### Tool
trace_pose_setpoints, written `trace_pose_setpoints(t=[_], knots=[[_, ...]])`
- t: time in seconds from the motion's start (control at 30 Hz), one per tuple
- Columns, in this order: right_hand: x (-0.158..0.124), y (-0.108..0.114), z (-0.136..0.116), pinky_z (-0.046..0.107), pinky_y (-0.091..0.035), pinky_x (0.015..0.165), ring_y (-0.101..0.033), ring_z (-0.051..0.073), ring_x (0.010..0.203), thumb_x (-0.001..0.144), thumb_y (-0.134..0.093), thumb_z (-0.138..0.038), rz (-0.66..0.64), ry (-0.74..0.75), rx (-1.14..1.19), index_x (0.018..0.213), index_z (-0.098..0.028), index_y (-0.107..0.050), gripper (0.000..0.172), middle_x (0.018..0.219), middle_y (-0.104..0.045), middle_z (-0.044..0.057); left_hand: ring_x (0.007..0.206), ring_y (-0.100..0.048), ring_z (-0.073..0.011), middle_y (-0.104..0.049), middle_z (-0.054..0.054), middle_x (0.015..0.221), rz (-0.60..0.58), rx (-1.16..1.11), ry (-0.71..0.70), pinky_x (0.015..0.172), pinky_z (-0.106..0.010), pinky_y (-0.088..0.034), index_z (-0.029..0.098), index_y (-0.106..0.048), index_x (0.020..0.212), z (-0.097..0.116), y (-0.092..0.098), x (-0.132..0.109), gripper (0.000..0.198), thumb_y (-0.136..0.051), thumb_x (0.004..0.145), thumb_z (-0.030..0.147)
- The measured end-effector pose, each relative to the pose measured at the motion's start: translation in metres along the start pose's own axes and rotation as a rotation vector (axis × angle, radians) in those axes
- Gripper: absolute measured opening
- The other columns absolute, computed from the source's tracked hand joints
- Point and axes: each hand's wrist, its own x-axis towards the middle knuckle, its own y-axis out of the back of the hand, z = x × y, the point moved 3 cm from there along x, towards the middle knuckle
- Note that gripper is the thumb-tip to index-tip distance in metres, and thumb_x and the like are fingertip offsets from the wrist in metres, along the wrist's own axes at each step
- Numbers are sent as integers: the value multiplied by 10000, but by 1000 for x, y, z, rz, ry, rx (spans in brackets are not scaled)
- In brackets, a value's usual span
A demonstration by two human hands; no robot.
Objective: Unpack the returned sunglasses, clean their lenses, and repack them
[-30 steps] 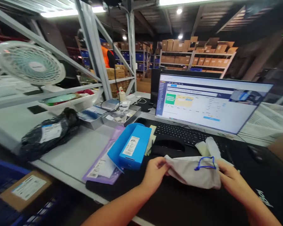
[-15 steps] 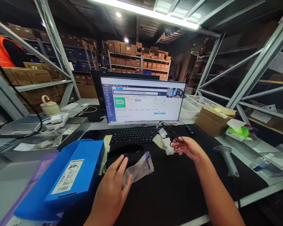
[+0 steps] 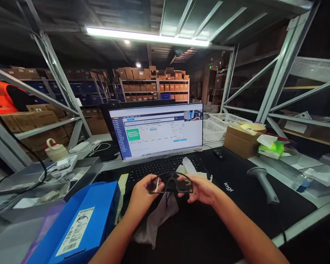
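Note:
A pair of dark-framed glasses [image 3: 171,183] with large see-through lenses is held up level between my two hands, above the desk mat. My left hand [image 3: 144,192] is closed on one end of the glasses. At the other end, my right hand [image 3: 205,189] grips them, its fingers partly behind the lens. Below the glasses lies a grey cloth pouch [image 3: 156,223] on the mat. Some white wrapping [image 3: 189,167] rests by the keyboard [image 3: 151,167], just behind my right hand. To the left is a blue box [image 3: 90,212] with a white printed label.
A lit monitor [image 3: 158,132] stands behind the keyboard. On the right are a barcode scanner [image 3: 264,185], a mouse [image 3: 218,154], a cardboard box [image 3: 239,141] and a tissue pack [image 3: 271,148]. A grey tray [image 3: 84,170] sits at left. A person in an orange vest [image 3: 1,97] is far left.
The glasses have come from beside the keyboard toward me and now face me level. My left hand has left the pouch area and taken hold of them. The view has tilted upward.

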Motion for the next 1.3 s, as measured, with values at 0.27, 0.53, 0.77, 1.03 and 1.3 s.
trace_pose_setpoints(t=[0.27,0.53,0.77,1.03,1.3], knots=[[2,-5,-3,308,-546,861,-727,146,793,697,-875,-382,-59,278,110,1020,-155,-620,470,910,-741,59,695,-681,-121,-710,-28,784,43,-382,220,628,-205,-565,159,-613,807,-9,-10,1,386,-854,634,406],[16,-1,6,255,-518,808,-691,137,872,632,-914,-438,79,380,189,845,-178,-642,433,899,-710,2,987,-701,-178,-747,-86,1042,-163,-846,169,910,-277,-575,137,-695,1083,10,-13,-8,483,-895,657,247],[8,2,3,250,-517,693,-592,78,559,727,-849,-469,-40,310,213,892,-175,-675,380,634,-600,-56,815,-727,-157,-767,-69,915,-147,-818,203,762,-226,-615,116,-684,1133,6,-1,-2,529,-894,662,234],[-13,14,-17,278,-507,623,-566,100,496,837,-735,-447,-55,317,-140,996,-154,-689,336,609,-572,-37,631,-698,-113,-756,-40,794,-357,-656,258,592,-177,-569,159,-649,1179,11,9,-5,586,-887,671,332],[-34,13,-39,297,-498,697,-645,166,727,987,-522,-377,321,884,-874,1109,-210,-681,262,824,-680,42,1370,-458,-308,-488,-162,1472,-661,-112,8,1162,-466,-334,242,-373,1474,0,-5,-18,1037,-919,596,324]])
